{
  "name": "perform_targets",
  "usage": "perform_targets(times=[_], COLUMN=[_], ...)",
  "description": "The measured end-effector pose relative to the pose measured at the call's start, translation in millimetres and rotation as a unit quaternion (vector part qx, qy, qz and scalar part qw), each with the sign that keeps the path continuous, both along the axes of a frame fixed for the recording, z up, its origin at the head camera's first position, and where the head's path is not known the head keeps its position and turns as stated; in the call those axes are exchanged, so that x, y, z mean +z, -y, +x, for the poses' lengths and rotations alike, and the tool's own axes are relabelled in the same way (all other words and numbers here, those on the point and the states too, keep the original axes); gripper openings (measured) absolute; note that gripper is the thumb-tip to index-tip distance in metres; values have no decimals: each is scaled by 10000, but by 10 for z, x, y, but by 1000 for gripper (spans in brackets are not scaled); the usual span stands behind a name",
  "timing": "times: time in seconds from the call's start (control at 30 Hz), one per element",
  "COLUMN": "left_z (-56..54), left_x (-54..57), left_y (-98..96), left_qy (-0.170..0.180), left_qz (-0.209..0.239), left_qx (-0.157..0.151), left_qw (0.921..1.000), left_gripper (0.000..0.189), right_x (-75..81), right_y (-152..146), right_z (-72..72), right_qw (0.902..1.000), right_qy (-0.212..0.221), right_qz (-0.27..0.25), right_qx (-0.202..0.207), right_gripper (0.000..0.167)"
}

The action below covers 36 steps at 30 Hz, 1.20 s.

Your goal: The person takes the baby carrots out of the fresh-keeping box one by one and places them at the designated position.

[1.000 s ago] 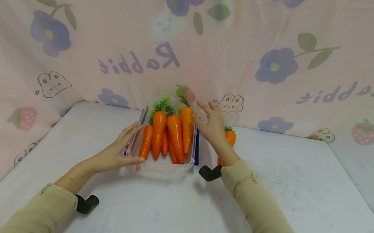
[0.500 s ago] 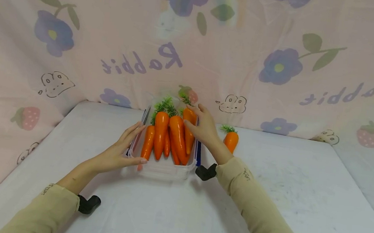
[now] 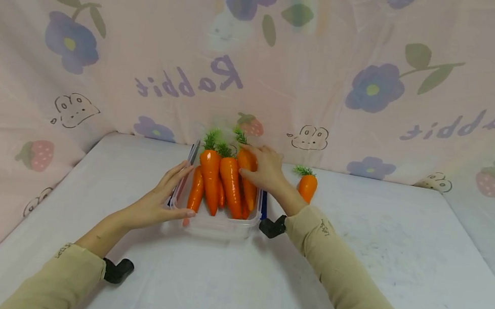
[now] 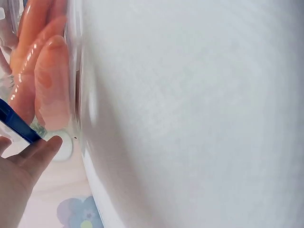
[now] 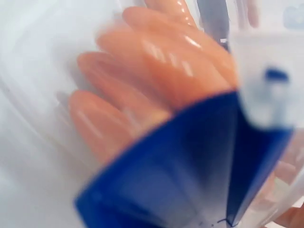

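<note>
Left hand [image 3: 154,207], fingers extended, rests against box [image 3: 216,227]; right hand [image 3: 268,168], clamped on rightmost boxed carrot [image 3: 250,186], should settle it gently.

From my remote post I see a clear plastic box [image 3: 216,228] with blue clasps [image 3: 264,205], seated flat and holding several glossy orange carrots [image 3: 230,186], which lie bunched lengthwise, most with feathery green tops at the far end and narrow tips pointing toward me. The left hand [image 3: 157,203] lies along the box's left side, its thumb at the near corner, while the right hand [image 3: 266,167] touches the upper part of the rightmost carrot [image 3: 249,188]. One loose carrot [image 3: 307,188], green top pointing away, lies outside, to the box's right.
</note>
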<state>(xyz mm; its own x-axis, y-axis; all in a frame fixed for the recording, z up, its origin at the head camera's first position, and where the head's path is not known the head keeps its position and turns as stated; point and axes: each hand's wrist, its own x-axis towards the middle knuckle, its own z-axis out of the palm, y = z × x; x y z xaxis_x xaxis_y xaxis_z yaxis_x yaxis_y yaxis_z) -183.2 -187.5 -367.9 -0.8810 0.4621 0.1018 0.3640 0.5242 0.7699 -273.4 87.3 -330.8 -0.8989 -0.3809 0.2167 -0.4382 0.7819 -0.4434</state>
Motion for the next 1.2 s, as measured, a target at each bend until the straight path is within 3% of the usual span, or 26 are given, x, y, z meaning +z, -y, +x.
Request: perform_targets(times=[0.27,0.47,0.6,0.9,1.2], left_z=[1,2,3,1,0], left_x=[10,19,12,7,-1], left_y=[-7,2,4,2,0], left_qy=[-39,-84,-67,-114,-77], left_qz=[-8,-40,-36,-86,-122], left_qx=[-31,-34,-48,-45,-23], left_qw=[10000,10000,10000,9999,9999], left_gripper=[96,94,94,94,95], right_x=[6,27,11,-28,-42], right_y=[77,106,115,113,97], right_z=[86,147,168,184,201], right_qw=[9950,9916,9934,9968,9902], right_qy=[198,-24,-59,-340,-857], right_qz=[978,1244,973,87,-875], right_qx=[-48,368,601,712,669], right_gripper=[58,56,57,59,57])
